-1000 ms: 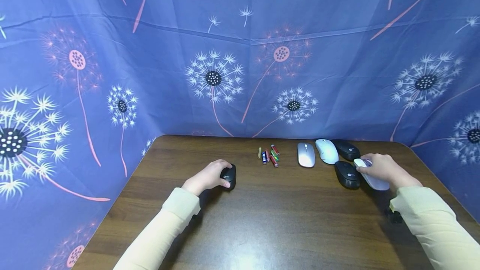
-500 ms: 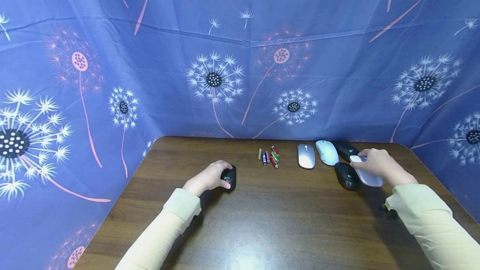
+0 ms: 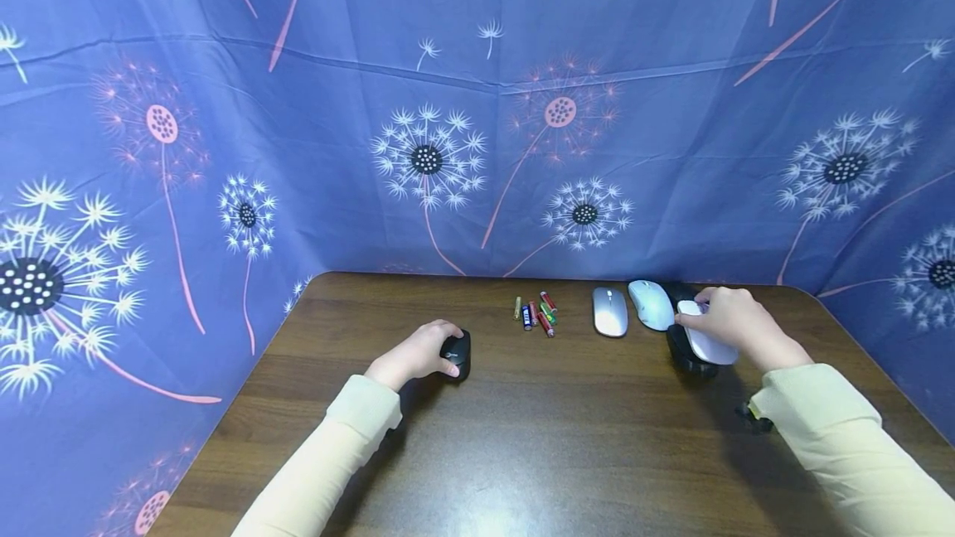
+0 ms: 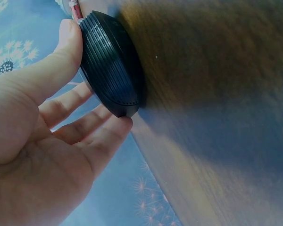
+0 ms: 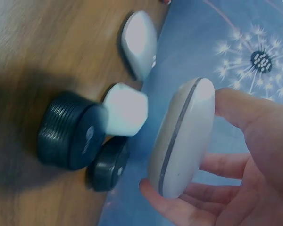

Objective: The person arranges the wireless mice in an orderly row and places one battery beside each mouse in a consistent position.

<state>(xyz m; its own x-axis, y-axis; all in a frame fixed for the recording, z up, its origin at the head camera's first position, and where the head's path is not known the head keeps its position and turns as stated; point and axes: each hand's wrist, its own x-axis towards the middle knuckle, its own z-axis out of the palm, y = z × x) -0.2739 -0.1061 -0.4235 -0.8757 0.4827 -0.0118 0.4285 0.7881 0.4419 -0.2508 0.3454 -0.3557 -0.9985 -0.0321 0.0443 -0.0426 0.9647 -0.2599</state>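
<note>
My left hand [image 3: 421, 353] grips a black computer mouse [image 3: 457, 355] with ribbed sides, left of the table's middle. In the left wrist view its thumb and fingertips hold the mouse [image 4: 113, 66] at the sides. My right hand [image 3: 734, 323] pinches a white computer mouse [image 3: 705, 338] by its edges, and in the right wrist view this mouse [image 5: 184, 139] hangs above the table. It overlaps a black mouse [image 3: 688, 355] in the head view. A second black mouse [image 3: 677, 292] is partly hidden behind the right hand. Close by lie a pale mouse [image 3: 652, 305] and a silver mouse [image 3: 610, 312].
Several small batteries [image 3: 535, 313] in red, blue, green and yellow lie near the back middle of the wooden table [image 3: 552, 429]. A blue dandelion-print cloth [image 3: 477, 106] hangs behind the table's back edge. A dark object [image 3: 753, 417] shows under the right wrist.
My right hand has moved left with the white mouse, from beside the black mice to over the nearer one. The left hand stays where it was on its black mouse.
</note>
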